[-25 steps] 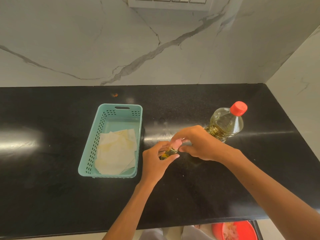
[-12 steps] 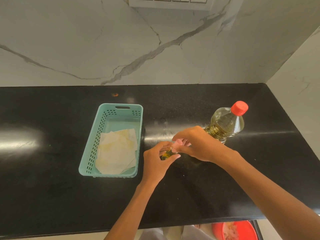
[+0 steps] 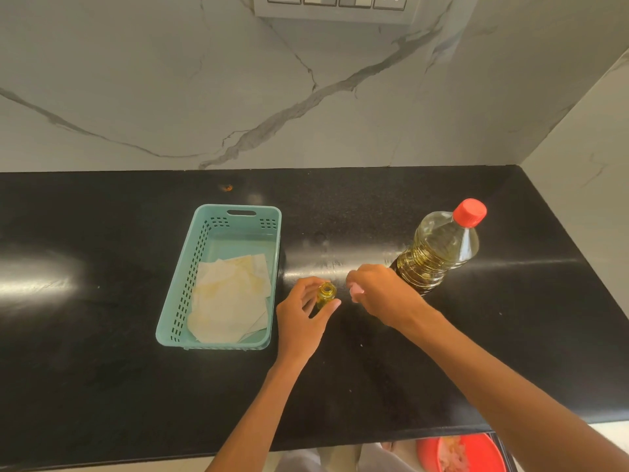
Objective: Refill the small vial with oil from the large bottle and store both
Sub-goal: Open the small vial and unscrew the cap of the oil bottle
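Observation:
The small vial [image 3: 326,294] stands on the black counter [image 3: 374,369] with its mouth uncovered and yellow oil inside. My left hand [image 3: 301,316] grips its body between thumb and fingers. Just right of it, my right hand [image 3: 383,294] pinches the vial's small pink cap [image 3: 355,290], now clear of the vial. Behind my right hand stands the large oil bottle [image 3: 439,250], clear plastic with a red cap [image 3: 470,212] screwed on; its base is hidden by my hand.
A teal plastic basket [image 3: 190,277] lined with oil-stained paper sits left of the vial. Marble walls close off the back and the right side. A red bowl [image 3: 476,451] shows below the counter's front edge.
My right hand has lifted the pink cap off the vial and drawn it a little to the right. The vial's mouth now shows; my left hand still holds the vial.

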